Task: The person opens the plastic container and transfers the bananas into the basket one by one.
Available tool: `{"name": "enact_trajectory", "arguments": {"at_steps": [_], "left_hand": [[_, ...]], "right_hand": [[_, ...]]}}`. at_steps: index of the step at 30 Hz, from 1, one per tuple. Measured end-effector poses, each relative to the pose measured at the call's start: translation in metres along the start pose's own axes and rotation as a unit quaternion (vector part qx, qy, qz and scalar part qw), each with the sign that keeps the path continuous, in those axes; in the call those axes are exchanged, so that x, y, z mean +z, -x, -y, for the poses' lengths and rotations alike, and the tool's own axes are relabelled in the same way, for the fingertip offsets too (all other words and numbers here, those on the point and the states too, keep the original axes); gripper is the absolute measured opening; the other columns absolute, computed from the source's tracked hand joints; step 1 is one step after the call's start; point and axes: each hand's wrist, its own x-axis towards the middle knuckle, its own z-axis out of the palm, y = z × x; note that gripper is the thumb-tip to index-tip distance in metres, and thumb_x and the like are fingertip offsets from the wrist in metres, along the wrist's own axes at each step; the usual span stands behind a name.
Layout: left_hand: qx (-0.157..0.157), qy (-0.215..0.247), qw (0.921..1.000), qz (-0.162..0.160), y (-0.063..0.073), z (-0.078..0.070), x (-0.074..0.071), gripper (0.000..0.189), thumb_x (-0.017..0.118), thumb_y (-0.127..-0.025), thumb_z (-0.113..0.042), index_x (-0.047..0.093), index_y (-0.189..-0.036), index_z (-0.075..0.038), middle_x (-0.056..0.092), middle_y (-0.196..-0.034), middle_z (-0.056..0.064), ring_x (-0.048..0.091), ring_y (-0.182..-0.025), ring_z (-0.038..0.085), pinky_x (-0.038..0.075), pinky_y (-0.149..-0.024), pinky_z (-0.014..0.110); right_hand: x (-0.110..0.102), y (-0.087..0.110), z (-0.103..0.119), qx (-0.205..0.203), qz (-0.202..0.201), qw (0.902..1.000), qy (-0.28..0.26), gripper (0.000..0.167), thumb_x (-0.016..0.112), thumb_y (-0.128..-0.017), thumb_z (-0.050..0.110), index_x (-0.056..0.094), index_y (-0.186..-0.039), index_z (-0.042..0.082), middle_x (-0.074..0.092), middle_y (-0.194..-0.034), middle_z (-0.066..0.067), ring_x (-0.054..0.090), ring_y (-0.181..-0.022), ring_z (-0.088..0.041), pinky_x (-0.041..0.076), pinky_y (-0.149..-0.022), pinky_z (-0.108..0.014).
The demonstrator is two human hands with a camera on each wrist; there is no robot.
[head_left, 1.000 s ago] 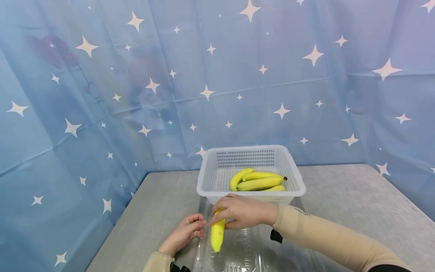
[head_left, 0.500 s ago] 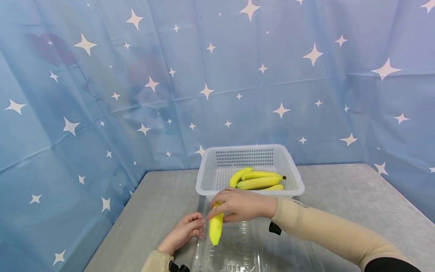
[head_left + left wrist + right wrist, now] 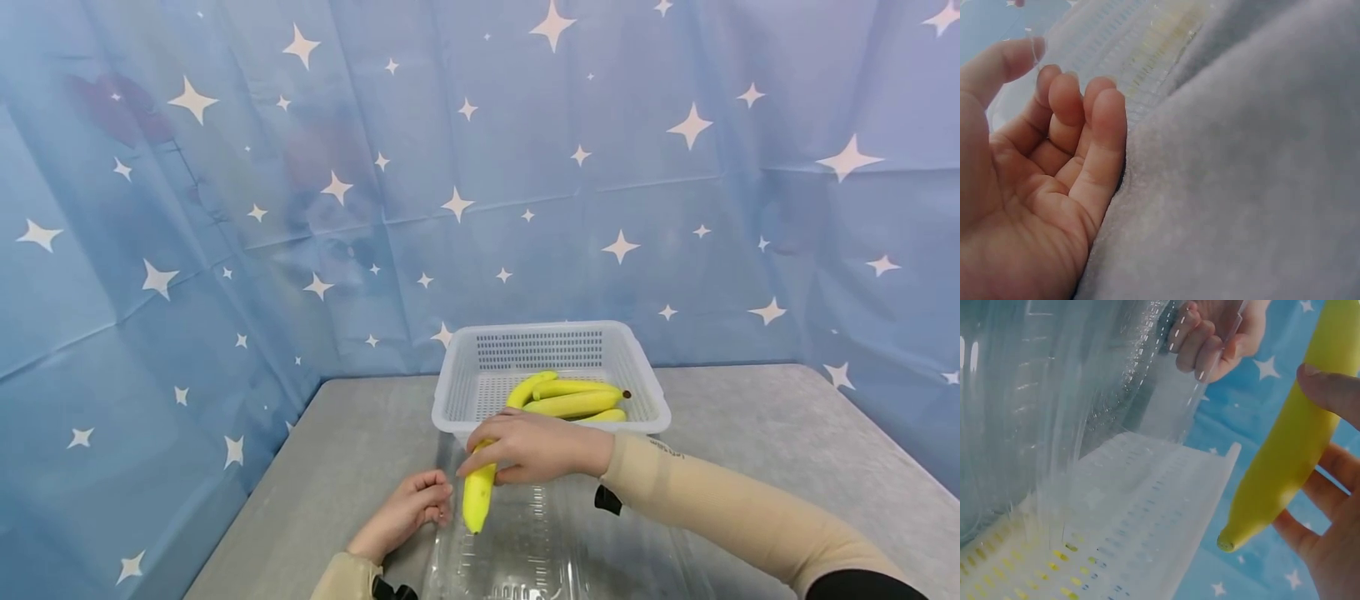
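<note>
My right hand [image 3: 517, 450] grips a yellow banana [image 3: 477, 500] by its far part, thumb and fingers round it. The banana hangs over the left side of a clear plastic container [image 3: 525, 542]; the right wrist view shows its blunt tip pointing down-left. At the container's left edge my left hand [image 3: 412, 508] pinches the thin rim between thumb and curled fingers, as the left wrist view shows. Just beyond the container stands a white slotted basket [image 3: 461, 400], where several bananas [image 3: 573, 405] lie piled toward the right. My right hand overlaps the basket's near rim in the head view.
A grey table [image 3: 360, 433] carries the basket and the container. Behind and to the left hangs a blue curtain [image 3: 390, 233] with white stars, close to the table's far edge. Beige sleeves cover both arms, and the right sleeve [image 3: 720, 508] crosses over the container's right side.
My right hand has moved a little away from me, toward the basket, carrying the banana along. The left hand stays at the container's rim.
</note>
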Motion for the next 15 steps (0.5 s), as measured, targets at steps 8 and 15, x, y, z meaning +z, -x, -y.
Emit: {"name": "enact_trajectory", "arguments": {"at_steps": [8,15], "left_hand": [[-0.003,-0.003,1.0,-0.004,-0.001,0.0,-0.001,0.013,0.053,-0.1,-0.014,0.054,-0.087,-0.011,0.054,-0.076,0.0,0.058,-0.068,0.011,0.053,-0.067,0.028],[-0.004,-0.003,1.0,-0.007,0.0,0.0,-0.001,0.013,0.052,-0.1,-0.012,0.055,-0.087,-0.011,0.055,-0.076,-0.001,0.059,-0.069,0.01,0.053,-0.068,0.028]], "right_hand": [[-0.009,0.0,-0.005,-0.001,-0.016,0.9998,0.009,0.044,0.072,-0.088,0.018,0.061,-0.129,0.031,0.061,-0.12,0.003,0.056,-0.113,-0.012,0.043,-0.096,-0.033],[-0.017,0.001,-0.011,0.01,-0.028,0.9996,0.003,0.045,0.074,-0.087,0.022,0.061,-0.129,0.031,0.061,-0.12,0.005,0.056,-0.112,-0.011,0.043,-0.096,-0.032]]}}
